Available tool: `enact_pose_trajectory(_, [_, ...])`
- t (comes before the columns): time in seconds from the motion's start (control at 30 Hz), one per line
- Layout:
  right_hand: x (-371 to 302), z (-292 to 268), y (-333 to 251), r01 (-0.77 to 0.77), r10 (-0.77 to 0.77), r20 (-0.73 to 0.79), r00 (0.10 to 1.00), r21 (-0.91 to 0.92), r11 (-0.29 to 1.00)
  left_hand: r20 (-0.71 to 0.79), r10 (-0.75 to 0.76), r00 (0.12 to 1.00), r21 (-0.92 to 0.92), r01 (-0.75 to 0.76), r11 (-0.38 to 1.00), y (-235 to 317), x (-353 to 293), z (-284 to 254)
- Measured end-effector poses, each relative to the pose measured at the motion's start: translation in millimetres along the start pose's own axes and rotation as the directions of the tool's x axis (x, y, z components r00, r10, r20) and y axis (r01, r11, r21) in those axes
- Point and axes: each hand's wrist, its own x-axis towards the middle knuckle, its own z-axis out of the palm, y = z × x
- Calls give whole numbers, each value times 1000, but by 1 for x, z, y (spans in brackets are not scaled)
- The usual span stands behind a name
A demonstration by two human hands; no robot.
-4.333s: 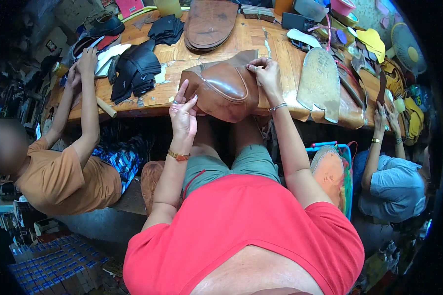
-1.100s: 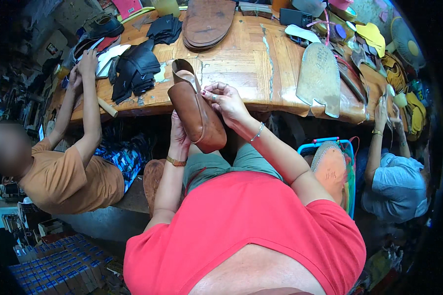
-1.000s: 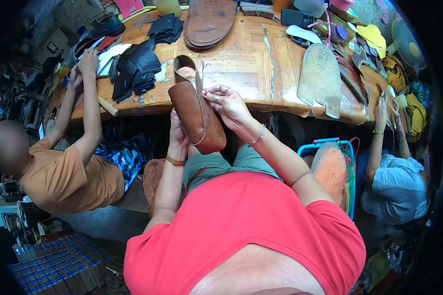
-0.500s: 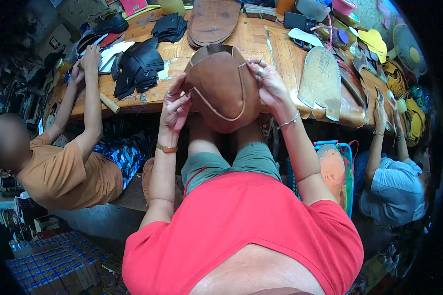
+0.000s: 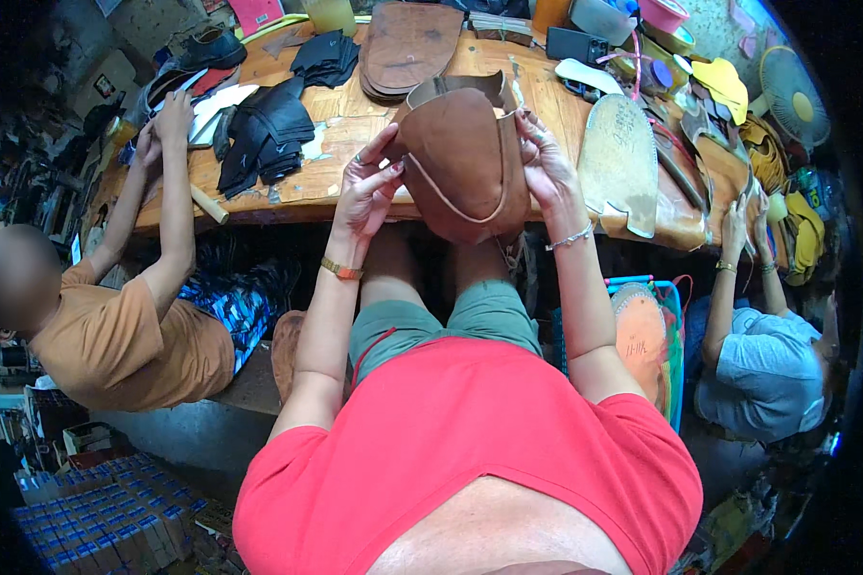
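A brown leather shoe upper (image 5: 458, 144), with a curved raised seam around its rounded front, is held up over the near edge of the table. My left hand (image 5: 366, 192) pinches its left side between thumb and fingers. On the opposite side, my right hand (image 5: 548, 165) grips the edge near the top opening. The upper's band stands open at the top, showing part of the inside. Its underside is hidden from view.
Brown leather pieces (image 5: 408, 48) lie stacked behind the upper on the wooden table (image 5: 345, 177). Black cut pieces (image 5: 264, 134) are at left, a pale pattern sheet (image 5: 618, 163) at right. One person (image 5: 149, 331) sits left, another (image 5: 767, 359) right; a basket (image 5: 681, 335) stands beside my right arm.
Both hands have shifted the leather upper slightly to the right and away from me. It is now turned and tilted a little, with its top opening showing more.
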Motion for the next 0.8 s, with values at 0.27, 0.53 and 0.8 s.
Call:
enact_pose_trajectory(0.27, [60,-46,-33,213,-211,110,971,-4,977,143,13,990,122,-30,992,30,82,-6])
enact_pose_trajectory(0.53, [71,-88,15,201,-203,-134,970,-22,979,84,-151,985,63,146,987,-13,89,-46])
enact_pose_trajectory(0.8, [68,-82,13,224,-229,-120,966,-59,973,97,-109,989,34,106,994,-12,88,-48])
